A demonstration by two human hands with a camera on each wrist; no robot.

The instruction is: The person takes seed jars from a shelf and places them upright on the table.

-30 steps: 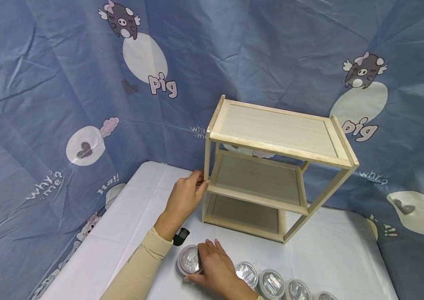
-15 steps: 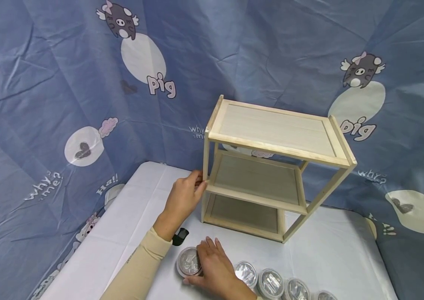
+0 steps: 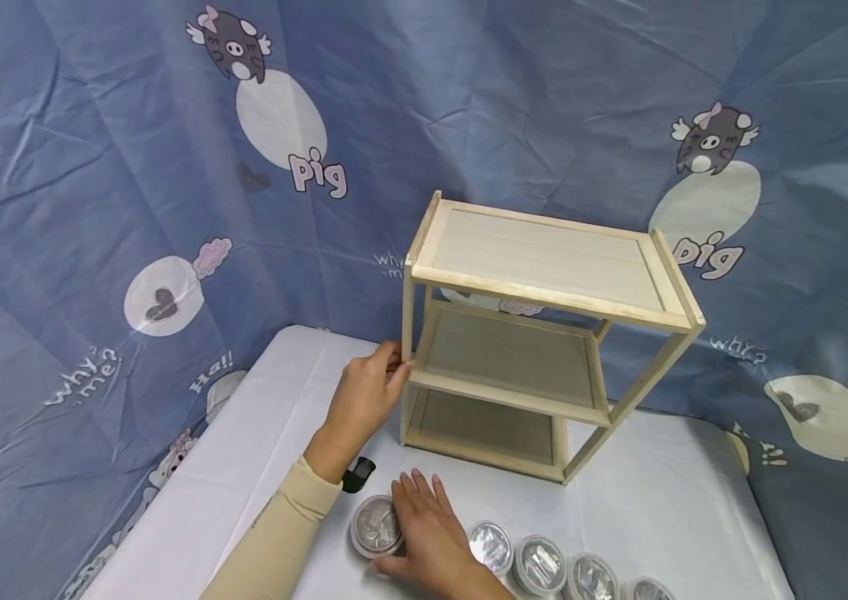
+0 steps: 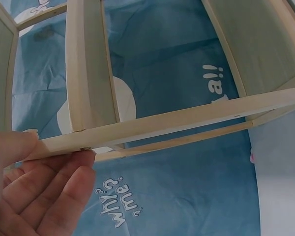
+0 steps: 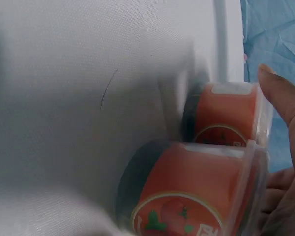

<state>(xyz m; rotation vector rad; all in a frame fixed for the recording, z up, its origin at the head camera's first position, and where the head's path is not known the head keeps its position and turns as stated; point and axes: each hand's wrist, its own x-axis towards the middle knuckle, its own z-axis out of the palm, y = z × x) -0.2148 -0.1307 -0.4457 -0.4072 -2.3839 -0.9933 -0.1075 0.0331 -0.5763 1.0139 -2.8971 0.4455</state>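
Note:
A small three-tier wooden shelf (image 3: 514,392) stands on the white-covered table. My left hand (image 3: 365,387) pinches its front left post beside the middle tier; the left wrist view shows thumb and fingers on the pale wooden bar (image 4: 152,125). My right hand (image 3: 431,537) lies low at the right side of a round clear-lidded tub (image 3: 376,527), fingers extended and thumb spread by its near edge. In the right wrist view, two orange-labelled tubs stand side by side, the far one (image 5: 223,110) near my thumb and the nearer one (image 5: 187,189) printed with a tomato. My palm hides what lies beneath it.
Several more lidded tubs (image 3: 541,565) form a row to the right of my right hand, running to the bottom edge. White cloth (image 3: 664,500) covers the table. A blue printed curtain (image 3: 544,100) hangs behind the shelf and at the left.
My right hand has shifted slightly right, its fingers and thumb a little more spread beside the tub. My left hand stays on the post. The view has drifted slightly.

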